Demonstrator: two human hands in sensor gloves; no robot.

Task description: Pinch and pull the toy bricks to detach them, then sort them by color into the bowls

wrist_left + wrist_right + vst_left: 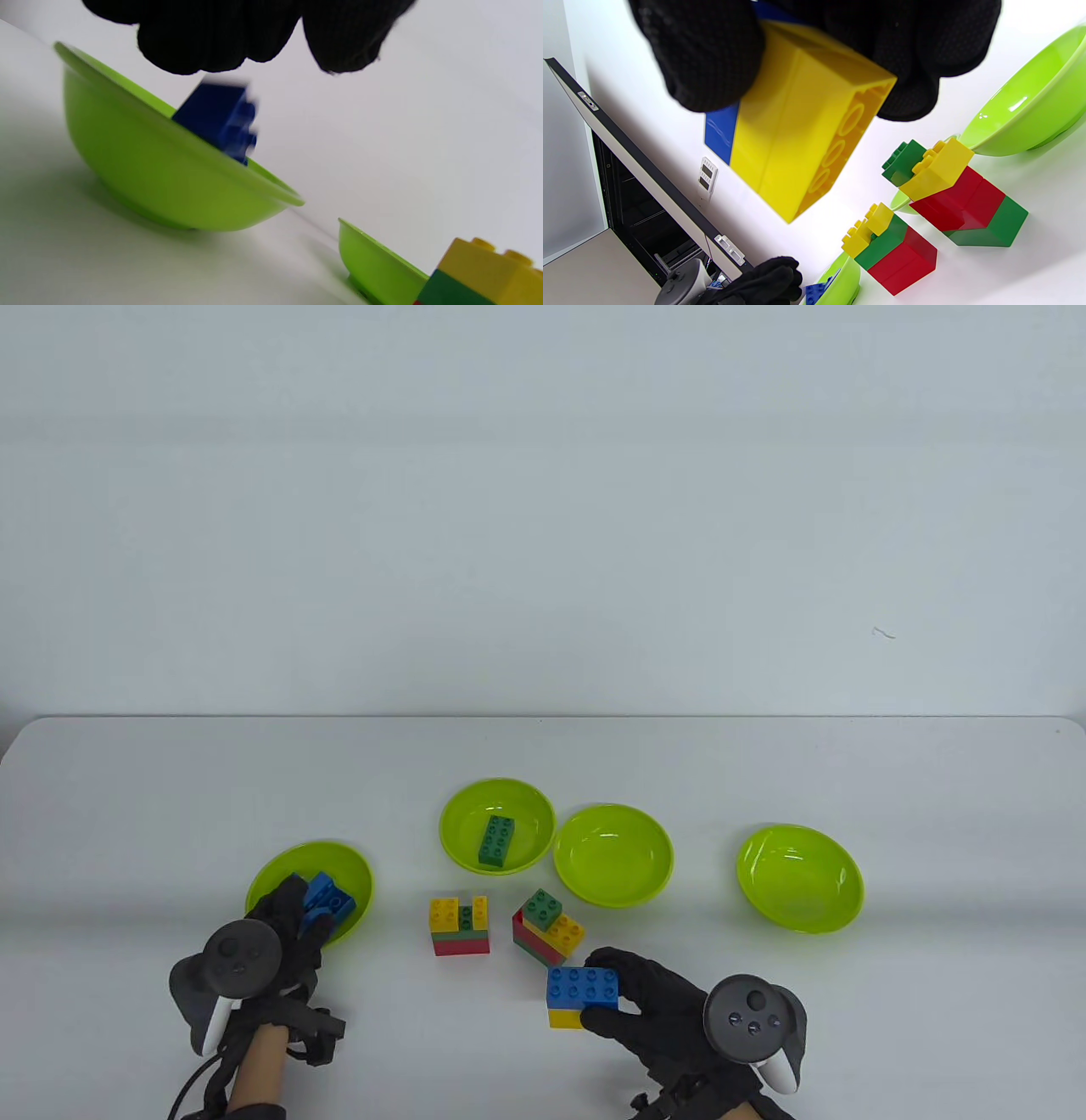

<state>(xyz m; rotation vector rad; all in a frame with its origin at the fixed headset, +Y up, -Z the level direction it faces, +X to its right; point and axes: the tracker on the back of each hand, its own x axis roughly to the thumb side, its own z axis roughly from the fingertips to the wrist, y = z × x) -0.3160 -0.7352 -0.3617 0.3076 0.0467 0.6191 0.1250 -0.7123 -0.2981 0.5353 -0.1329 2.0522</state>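
Gripping a stacked pair of bricks, the right hand [653, 1010] sat at about five o'clock on the table [127, 814], its fingers and thumb curled round a blue brick [583, 986] with a yellow brick [566, 1018] attached beneath it. The right wrist view showed the yellow brick's hollow underside and the fingers [708, 63] clamped on both sides of the pair.

The left hand [288, 920] hovered over the leftmost bowl [352, 869] at about eight o'clock. Its fingers [212, 38] hung loosely above a blue brick in that bowl [327, 899], and the blurred left wrist view showed a gap between fingertips and brick, so the hand held nothing (another blue brick may have lain under it, though I could not tell).

Between the hands stood two joined stacks: one [460, 926] of yellow, green and red bricks at six o'clock, and a tilted one [545, 926] just to its right with a green brick on top of yellow and red.

Behind them, a second bowl [462, 814] held a single green brick [496, 841]. A third bowl [612, 855] touched its right side, and a fourth bowl [799, 878] sat well apart at four o'clock.
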